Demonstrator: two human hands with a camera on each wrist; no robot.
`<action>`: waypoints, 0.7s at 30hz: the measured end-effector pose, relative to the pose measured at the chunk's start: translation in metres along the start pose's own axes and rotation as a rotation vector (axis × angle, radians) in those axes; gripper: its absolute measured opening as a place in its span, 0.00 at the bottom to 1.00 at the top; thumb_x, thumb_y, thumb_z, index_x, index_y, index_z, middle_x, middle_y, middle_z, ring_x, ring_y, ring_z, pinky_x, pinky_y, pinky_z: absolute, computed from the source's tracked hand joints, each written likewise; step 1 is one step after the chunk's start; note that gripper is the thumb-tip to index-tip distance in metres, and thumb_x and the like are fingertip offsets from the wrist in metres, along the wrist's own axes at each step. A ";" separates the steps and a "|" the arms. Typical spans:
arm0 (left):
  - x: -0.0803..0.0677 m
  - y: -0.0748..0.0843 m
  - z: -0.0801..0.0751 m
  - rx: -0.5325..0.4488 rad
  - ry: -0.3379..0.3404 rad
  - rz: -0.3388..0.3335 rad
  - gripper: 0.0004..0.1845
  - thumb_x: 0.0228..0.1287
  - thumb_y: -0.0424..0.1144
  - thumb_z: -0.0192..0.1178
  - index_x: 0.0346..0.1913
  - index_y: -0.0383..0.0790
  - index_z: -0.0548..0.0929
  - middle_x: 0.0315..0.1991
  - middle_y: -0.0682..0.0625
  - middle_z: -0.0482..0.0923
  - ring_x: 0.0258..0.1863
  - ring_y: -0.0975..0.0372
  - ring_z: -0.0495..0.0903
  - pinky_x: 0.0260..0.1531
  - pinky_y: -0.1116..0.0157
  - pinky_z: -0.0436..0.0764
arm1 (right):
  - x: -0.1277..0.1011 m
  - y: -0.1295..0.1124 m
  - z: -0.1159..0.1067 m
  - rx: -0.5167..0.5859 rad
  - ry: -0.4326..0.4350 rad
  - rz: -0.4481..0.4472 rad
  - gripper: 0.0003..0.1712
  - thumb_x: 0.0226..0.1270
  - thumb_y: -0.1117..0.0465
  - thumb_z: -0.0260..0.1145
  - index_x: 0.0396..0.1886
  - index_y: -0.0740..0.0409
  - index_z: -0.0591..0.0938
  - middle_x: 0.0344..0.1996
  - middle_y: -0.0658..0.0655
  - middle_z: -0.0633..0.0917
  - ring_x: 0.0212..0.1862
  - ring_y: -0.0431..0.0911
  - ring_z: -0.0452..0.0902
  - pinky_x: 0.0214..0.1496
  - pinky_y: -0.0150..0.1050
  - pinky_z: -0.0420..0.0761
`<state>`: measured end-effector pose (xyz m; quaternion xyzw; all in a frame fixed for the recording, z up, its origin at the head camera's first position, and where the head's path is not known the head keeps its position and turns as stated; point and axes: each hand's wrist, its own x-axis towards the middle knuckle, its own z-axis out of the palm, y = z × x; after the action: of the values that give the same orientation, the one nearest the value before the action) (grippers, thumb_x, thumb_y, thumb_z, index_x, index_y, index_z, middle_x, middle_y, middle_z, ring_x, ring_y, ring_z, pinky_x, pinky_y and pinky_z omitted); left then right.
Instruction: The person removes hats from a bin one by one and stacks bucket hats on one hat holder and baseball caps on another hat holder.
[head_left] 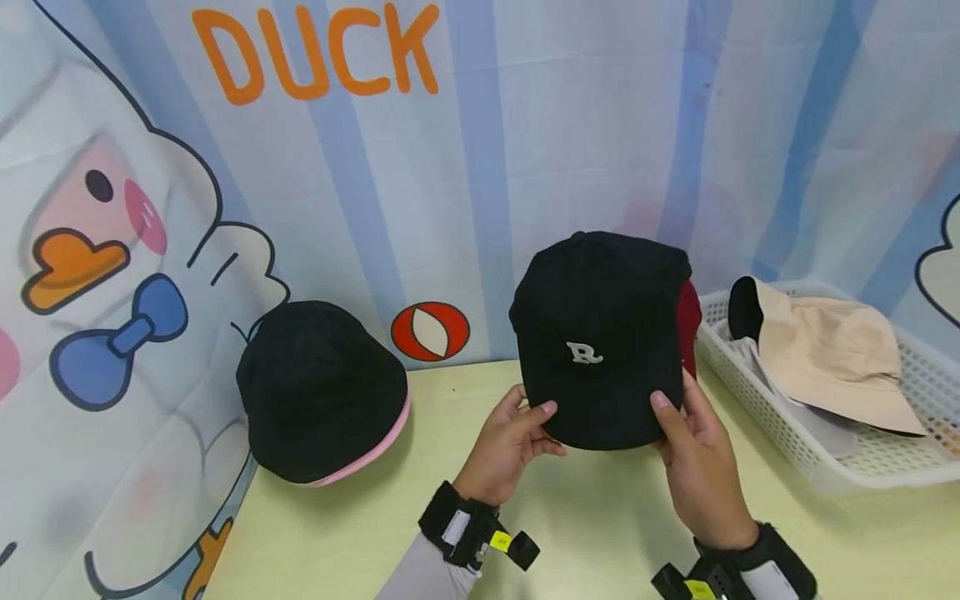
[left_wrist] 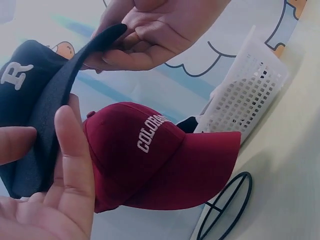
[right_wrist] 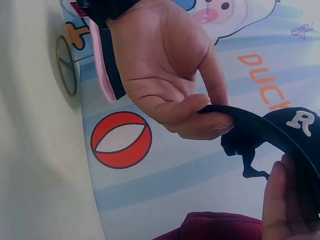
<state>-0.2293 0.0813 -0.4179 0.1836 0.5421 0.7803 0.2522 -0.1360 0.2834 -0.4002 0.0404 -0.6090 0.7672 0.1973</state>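
A black baseball cap (head_left: pixel 600 292) with a white letter R is held up in the middle of the head view, its brim toward me. My left hand (head_left: pixel 504 443) pinches one side of the brim between thumb and fingers. On the opposite side, my right hand (head_left: pixel 697 467) grips the brim the same way, thumb on top. Behind the black cap is a maroon cap (left_wrist: pixel 135 155) with white lettering, mostly hidden in the head view. It sits above a round black wire stand base (left_wrist: pixel 248 187).
A black bucket hat (head_left: pixel 318 392) with a pink underside sits raised at the left. At the right, a white plastic basket (head_left: pixel 795 450) holds a beige bucket hat (head_left: pixel 832 350) and other fabric items. A printed duck curtain (head_left: pixel 585 125) hangs behind the pale yellow table (head_left: pixel 337 542).
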 end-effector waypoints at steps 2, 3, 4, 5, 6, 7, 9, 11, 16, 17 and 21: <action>-0.001 0.002 0.000 -0.003 0.004 0.005 0.22 0.76 0.40 0.55 0.68 0.45 0.67 0.45 0.53 0.87 0.33 0.64 0.87 0.39 0.67 0.86 | 0.000 -0.001 -0.001 -0.003 -0.017 0.009 0.34 0.82 0.57 0.51 0.82 0.51 0.53 0.79 0.55 0.60 0.67 0.33 0.74 0.61 0.30 0.79; -0.002 0.003 0.001 -0.002 0.005 0.011 0.22 0.76 0.40 0.54 0.68 0.45 0.67 0.45 0.53 0.87 0.33 0.64 0.87 0.39 0.67 0.86 | 0.001 -0.002 -0.002 -0.002 -0.027 0.014 0.34 0.82 0.56 0.51 0.82 0.50 0.52 0.79 0.55 0.60 0.67 0.33 0.75 0.61 0.30 0.79; -0.003 0.005 0.001 -0.002 0.006 0.017 0.22 0.76 0.40 0.54 0.69 0.45 0.67 0.44 0.54 0.87 0.34 0.64 0.87 0.39 0.67 0.86 | 0.001 -0.002 -0.002 -0.004 -0.036 0.018 0.35 0.82 0.56 0.51 0.82 0.50 0.52 0.79 0.55 0.61 0.66 0.34 0.75 0.61 0.30 0.79; -0.004 0.006 0.001 -0.002 0.008 0.020 0.22 0.76 0.40 0.54 0.69 0.45 0.67 0.44 0.54 0.88 0.34 0.64 0.87 0.40 0.67 0.86 | 0.001 -0.002 -0.003 -0.001 -0.044 0.021 0.35 0.82 0.56 0.51 0.82 0.50 0.52 0.79 0.55 0.61 0.66 0.34 0.75 0.61 0.30 0.80; -0.004 0.007 0.002 -0.002 0.008 0.022 0.22 0.76 0.40 0.54 0.69 0.45 0.67 0.44 0.54 0.88 0.34 0.64 0.87 0.40 0.66 0.86 | 0.001 -0.003 -0.004 0.000 -0.052 0.023 0.35 0.82 0.56 0.50 0.82 0.51 0.52 0.79 0.54 0.62 0.66 0.34 0.75 0.61 0.30 0.80; -0.005 0.008 0.002 -0.002 0.008 0.023 0.21 0.76 0.40 0.53 0.68 0.45 0.67 0.44 0.54 0.88 0.34 0.64 0.87 0.40 0.66 0.86 | 0.001 -0.003 -0.004 0.006 -0.061 0.023 0.35 0.82 0.56 0.50 0.82 0.51 0.52 0.78 0.54 0.62 0.66 0.34 0.75 0.61 0.30 0.80; -0.006 0.010 0.002 0.004 0.007 0.026 0.20 0.77 0.40 0.53 0.68 0.45 0.67 0.43 0.55 0.88 0.34 0.65 0.87 0.40 0.67 0.85 | 0.001 -0.005 -0.006 0.013 -0.081 0.023 0.34 0.83 0.57 0.50 0.82 0.52 0.51 0.77 0.52 0.64 0.66 0.34 0.76 0.61 0.30 0.80; -0.007 0.012 0.003 0.008 0.004 0.031 0.18 0.77 0.39 0.53 0.65 0.45 0.68 0.42 0.56 0.88 0.33 0.65 0.86 0.39 0.67 0.85 | 0.001 -0.006 -0.007 0.024 -0.101 0.021 0.34 0.83 0.59 0.49 0.82 0.53 0.50 0.76 0.50 0.66 0.65 0.34 0.77 0.60 0.31 0.81; -0.010 0.018 0.003 0.021 -0.008 0.069 0.15 0.77 0.38 0.52 0.62 0.44 0.69 0.40 0.57 0.89 0.29 0.66 0.85 0.37 0.69 0.84 | 0.002 -0.011 -0.011 0.039 -0.163 0.013 0.35 0.83 0.62 0.48 0.82 0.55 0.48 0.72 0.48 0.71 0.62 0.35 0.79 0.57 0.31 0.83; -0.011 0.019 0.003 0.021 -0.008 0.076 0.15 0.77 0.38 0.53 0.62 0.44 0.69 0.40 0.57 0.89 0.29 0.66 0.85 0.37 0.69 0.84 | 0.002 -0.012 -0.011 0.039 -0.177 0.013 0.35 0.83 0.63 0.48 0.82 0.56 0.47 0.72 0.48 0.71 0.62 0.35 0.79 0.57 0.31 0.83; -0.015 0.026 0.004 0.017 -0.010 0.093 0.18 0.77 0.38 0.53 0.65 0.44 0.68 0.40 0.57 0.89 0.30 0.66 0.85 0.37 0.69 0.84 | 0.003 -0.018 -0.013 0.016 -0.223 0.013 0.34 0.83 0.64 0.46 0.82 0.56 0.48 0.69 0.47 0.75 0.57 0.36 0.82 0.56 0.33 0.84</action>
<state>-0.2206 0.0678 -0.3924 0.2148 0.5383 0.7856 0.2167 -0.1302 0.2995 -0.3863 0.1233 -0.6215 0.7638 0.1230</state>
